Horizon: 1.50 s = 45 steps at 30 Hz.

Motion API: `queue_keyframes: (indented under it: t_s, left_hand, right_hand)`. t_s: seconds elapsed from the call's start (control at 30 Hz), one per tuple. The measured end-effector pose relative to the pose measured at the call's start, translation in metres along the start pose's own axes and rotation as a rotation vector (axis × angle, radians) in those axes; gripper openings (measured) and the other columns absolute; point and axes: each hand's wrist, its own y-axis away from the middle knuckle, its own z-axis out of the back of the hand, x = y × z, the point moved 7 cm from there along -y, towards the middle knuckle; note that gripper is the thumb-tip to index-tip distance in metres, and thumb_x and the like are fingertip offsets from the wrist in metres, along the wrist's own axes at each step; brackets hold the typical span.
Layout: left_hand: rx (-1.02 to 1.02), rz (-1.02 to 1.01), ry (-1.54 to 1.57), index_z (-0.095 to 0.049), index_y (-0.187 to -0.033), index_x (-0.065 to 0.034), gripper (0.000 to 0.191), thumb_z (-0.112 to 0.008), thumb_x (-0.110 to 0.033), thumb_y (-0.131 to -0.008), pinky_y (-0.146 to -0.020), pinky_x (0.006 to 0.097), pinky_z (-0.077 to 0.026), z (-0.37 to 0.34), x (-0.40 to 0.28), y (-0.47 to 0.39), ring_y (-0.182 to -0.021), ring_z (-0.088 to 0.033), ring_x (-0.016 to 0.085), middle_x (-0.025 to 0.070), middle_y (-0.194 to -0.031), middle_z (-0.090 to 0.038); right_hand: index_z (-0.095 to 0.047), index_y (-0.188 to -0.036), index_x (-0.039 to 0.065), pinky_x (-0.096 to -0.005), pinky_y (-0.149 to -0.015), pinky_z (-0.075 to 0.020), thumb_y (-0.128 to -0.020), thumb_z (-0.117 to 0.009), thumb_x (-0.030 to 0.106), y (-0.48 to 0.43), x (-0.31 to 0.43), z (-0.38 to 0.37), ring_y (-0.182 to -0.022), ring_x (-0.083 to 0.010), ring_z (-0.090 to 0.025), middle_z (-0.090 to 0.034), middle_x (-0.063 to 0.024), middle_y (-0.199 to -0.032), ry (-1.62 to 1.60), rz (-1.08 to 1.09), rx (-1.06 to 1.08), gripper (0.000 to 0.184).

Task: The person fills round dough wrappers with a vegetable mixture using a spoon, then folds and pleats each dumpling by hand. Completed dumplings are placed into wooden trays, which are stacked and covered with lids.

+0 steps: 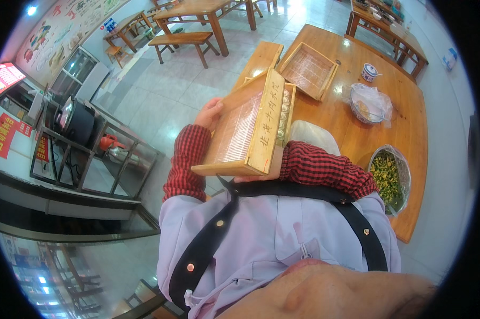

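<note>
A wooden tray with a slatted base (240,127) is held tilted in front of my chest, its inner face towards the left and nothing on its slats. My left hand (208,114) grips its left rim. At its lower right corner, my right hand (277,164) supports it, the fingers partly hidden beneath the frame. Writing runs along the tray's side. Just behind it is another wooden tray (291,103) with several rolled or folded pieces of dough (283,115), mostly covered. A third slatted tray (309,71) lies on the wooden table (407,131).
On the table are a lidded patterned jar (369,73), a bowl with plastic film (367,105), a pale rounded item (315,133) and a bowl of chopped green and yellow filling (387,179). A bench (259,60) adjoins the trays. A metal rack (84,159) with a dark pot stands left.
</note>
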Motion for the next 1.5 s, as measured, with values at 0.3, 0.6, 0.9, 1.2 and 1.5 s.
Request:
queue_keyframes:
  t_s: [0.3,0.6,0.9,1.2,1.5]
  left_hand:
    - [-0.003,0.007,-0.011,-0.050,-0.106,-0.0038,0.026,-0.054,-0.017,-0.084,-0.085,0.0338,-0.042,0.006,0.004,0.000,-0.097,-0.053,0.019,0.0085,-0.105,-0.056]
    - [-0.002,0.072,-0.134,-0.052,-0.104,-0.0022,0.029,-0.057,-0.019,-0.081,-0.079,0.0298,-0.045,0.014,0.006,0.001,-0.091,-0.056,0.017,0.0072,-0.099,-0.058]
    - [-0.244,0.003,-0.195,-0.054,-0.105,0.0040,0.031,-0.046,-0.018,-0.085,-0.075,0.0289,-0.045,0.018,-0.008,0.024,-0.086,-0.057,0.017,0.0091,-0.099,-0.059]
    - [-0.655,-0.227,-0.078,-0.049,-0.111,0.0047,0.034,-0.043,-0.020,-0.088,-0.081,0.0324,-0.044,0.055,-0.033,0.092,-0.094,-0.054,0.021,0.0116,-0.106,-0.055]
    - [-0.859,-0.243,0.023,-0.044,-0.117,0.0049,0.040,-0.041,-0.025,-0.091,-0.084,0.0346,-0.043,0.084,-0.018,0.153,-0.099,-0.052,0.023,0.0134,-0.113,-0.051]
  right_hand:
    - [-0.052,-0.111,0.009,-0.0365,-0.088,-0.0393,-0.079,-0.059,0.040,-0.002,0.004,0.001,-0.102,-0.0283,-0.050,-0.055,-0.0110,-0.109,0.066,0.008,0.016,0.045]
    - [-0.052,-0.112,0.009,-0.0368,-0.091,-0.0378,-0.079,-0.058,0.040,-0.005,0.002,-0.003,-0.104,-0.0283,-0.049,-0.054,-0.0110,-0.110,0.021,0.018,0.026,0.046]
    - [-0.053,-0.110,0.007,-0.0324,-0.083,-0.0425,-0.079,-0.060,0.034,0.003,-0.007,0.024,-0.096,-0.0232,-0.054,-0.057,-0.0104,-0.104,-0.351,-0.160,-0.115,0.042]
    - [-0.057,-0.093,-0.001,-0.0252,-0.050,-0.0490,-0.079,-0.059,0.023,0.177,-0.230,0.171,-0.059,-0.0156,-0.058,-0.060,-0.0092,-0.077,-0.356,-1.035,-1.207,0.028]
    - [-0.033,-0.124,-0.002,-0.0362,-0.070,-0.0514,-0.077,-0.063,0.029,0.259,-0.396,0.127,-0.092,-0.0313,-0.054,-0.049,-0.0242,-0.109,-0.990,-1.404,-1.438,0.063]
